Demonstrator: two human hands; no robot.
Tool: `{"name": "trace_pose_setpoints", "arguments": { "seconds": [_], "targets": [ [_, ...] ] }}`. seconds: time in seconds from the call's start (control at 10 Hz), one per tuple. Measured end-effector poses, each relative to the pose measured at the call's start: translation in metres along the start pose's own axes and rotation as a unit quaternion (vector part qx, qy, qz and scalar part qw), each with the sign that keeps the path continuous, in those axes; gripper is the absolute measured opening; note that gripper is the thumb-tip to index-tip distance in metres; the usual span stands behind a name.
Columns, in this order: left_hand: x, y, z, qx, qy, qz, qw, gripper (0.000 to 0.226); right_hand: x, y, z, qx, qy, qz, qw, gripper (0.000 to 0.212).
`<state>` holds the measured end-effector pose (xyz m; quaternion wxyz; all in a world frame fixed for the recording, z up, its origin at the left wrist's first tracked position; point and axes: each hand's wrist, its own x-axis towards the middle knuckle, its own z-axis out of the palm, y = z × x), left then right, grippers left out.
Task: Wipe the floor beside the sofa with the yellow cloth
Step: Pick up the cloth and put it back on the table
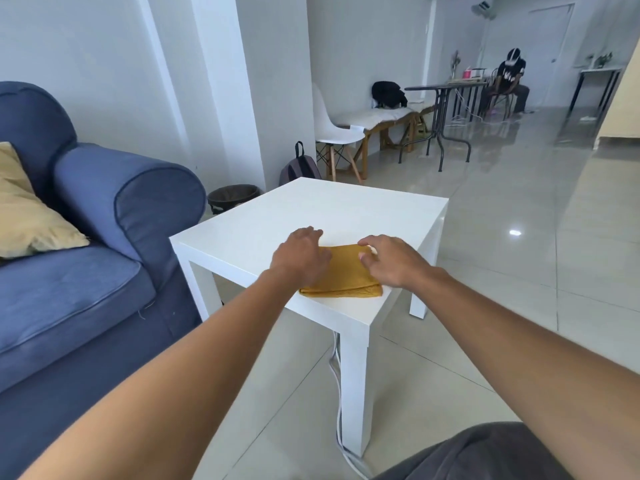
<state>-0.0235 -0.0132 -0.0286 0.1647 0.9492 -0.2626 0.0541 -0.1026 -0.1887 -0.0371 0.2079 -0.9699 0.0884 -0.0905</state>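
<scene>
Forearms extend from the lower edge toward a white tabletop [311,209]. Folded yellow cloth [343,271] lies flat near its front corner. Left hand [301,258] rests palm-down on the cloth's left part, fingers spread, gripping nothing. Right hand [391,261] sits at the cloth's right edge, fingers loosely spread and curved, touching the fabric without closing on it. Blue sofa [86,237] stands just left of the tabletop, tiled floor [485,271] around both. Farther back stands a white chair [332,129].
</scene>
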Motion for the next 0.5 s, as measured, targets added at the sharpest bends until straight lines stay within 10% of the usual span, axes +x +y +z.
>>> {"name": "trace_pose_setpoints", "arguments": {
  "seconds": [0.5],
  "targets": [
    [-0.006, -0.016, 0.052, 0.035, -0.060, -0.019, 0.997, 0.081, -0.014, 0.005, 0.022, -0.103, -0.048, -0.014, 0.993, 0.063]
  ]
}}
